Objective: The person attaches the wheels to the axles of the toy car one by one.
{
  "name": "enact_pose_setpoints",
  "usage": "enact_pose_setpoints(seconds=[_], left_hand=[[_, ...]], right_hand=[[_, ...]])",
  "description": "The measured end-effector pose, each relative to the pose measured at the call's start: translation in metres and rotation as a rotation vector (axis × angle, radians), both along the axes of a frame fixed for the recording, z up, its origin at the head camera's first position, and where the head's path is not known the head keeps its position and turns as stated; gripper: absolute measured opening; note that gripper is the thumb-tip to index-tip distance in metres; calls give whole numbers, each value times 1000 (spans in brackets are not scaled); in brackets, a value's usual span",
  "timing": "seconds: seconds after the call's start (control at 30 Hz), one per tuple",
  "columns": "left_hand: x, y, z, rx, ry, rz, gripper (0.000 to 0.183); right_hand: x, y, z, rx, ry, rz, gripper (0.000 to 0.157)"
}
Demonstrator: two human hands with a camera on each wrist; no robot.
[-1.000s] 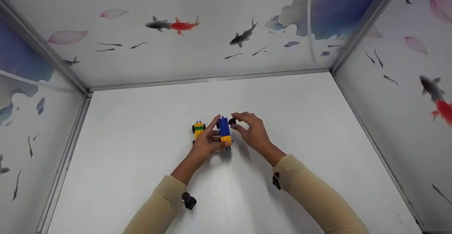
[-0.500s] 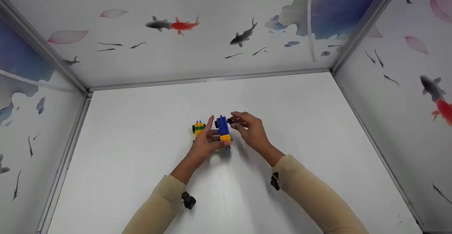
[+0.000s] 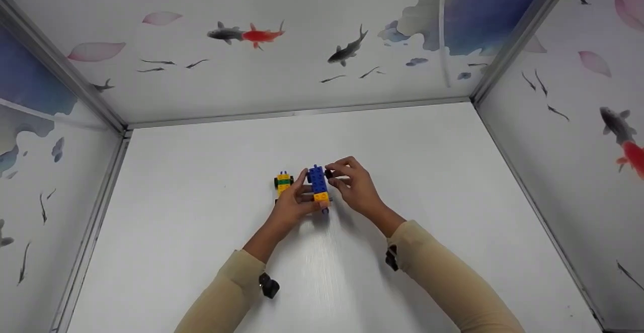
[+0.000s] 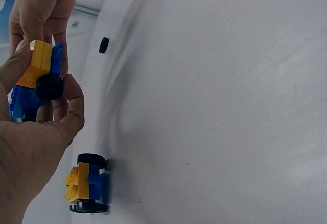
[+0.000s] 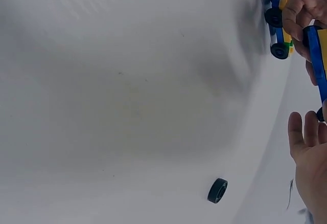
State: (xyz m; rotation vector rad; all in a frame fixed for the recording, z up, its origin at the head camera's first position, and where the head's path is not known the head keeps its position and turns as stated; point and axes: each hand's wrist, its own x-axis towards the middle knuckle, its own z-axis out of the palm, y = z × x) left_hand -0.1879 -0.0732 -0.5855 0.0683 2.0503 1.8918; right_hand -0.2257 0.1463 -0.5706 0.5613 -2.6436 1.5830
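My left hand (image 3: 288, 206) grips a toy car (image 3: 318, 184) of blue and yellow building bricks, holding it above the table. Black wheels sit on its left side, and one (image 4: 49, 87) shows near the yellow end in the left wrist view. At the car's far right, my right hand (image 3: 359, 187) pinches a small black wheel (image 3: 329, 174) against the blue chassis. A bare axle end pokes out at the near right. In the right wrist view the car (image 5: 315, 55) is partly cut off by the frame edge.
A second toy car (image 3: 284, 179), yellow, green and blue with black wheels, stands on the white table (image 3: 211, 252) just left of my left hand. One loose black wheel (image 5: 217, 191) lies on the table, hidden in the head view. Printed wall panels (image 3: 297, 81) enclose the table.
My right hand has moved slightly left, bringing the wheel from beside the car to its side. The held car has shifted a little left, and my left index finger has come down closer to it.
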Motion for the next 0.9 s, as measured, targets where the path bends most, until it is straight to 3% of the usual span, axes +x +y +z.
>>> enact_pose_setpoints(seconds=[0.6, 0.9], left_hand=[[1, 0, 2, 1, -21, -20, 110], [1, 1, 0, -34, -6, -58, 109]], right_hand=[[0, 4, 0, -19, -47, -40, 34], [0, 2, 3, 47, 89, -19, 32]])
